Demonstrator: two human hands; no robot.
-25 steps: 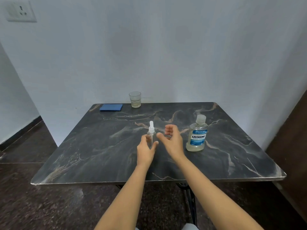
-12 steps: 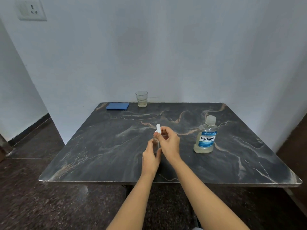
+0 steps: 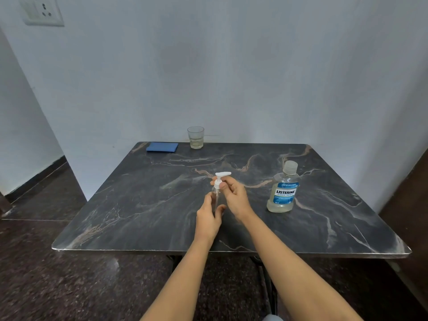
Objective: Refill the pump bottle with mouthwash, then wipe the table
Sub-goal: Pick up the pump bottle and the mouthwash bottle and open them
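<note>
Left hand [image 3: 208, 219] grips pump bottle [image 3: 217, 193]; right hand [image 3: 236, 198] pinches it (arms outstretched)

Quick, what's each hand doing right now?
Left hand: closed around the body of the small clear plastic pump bottle.
Right hand: pinching that bottle's white pump head.

- I see the table top [image 3: 143, 205] as dark veined stone, polished and faintly glossy.
- Pump bottle [image 3: 217, 196]: clear plastic; pump head [image 3: 222, 174] is white plastic.
- Mouthwash bottle [image 3: 283, 193]: clear plastic, glossy label.
- Blue cloth [image 3: 162, 147] looks matt.
</note>
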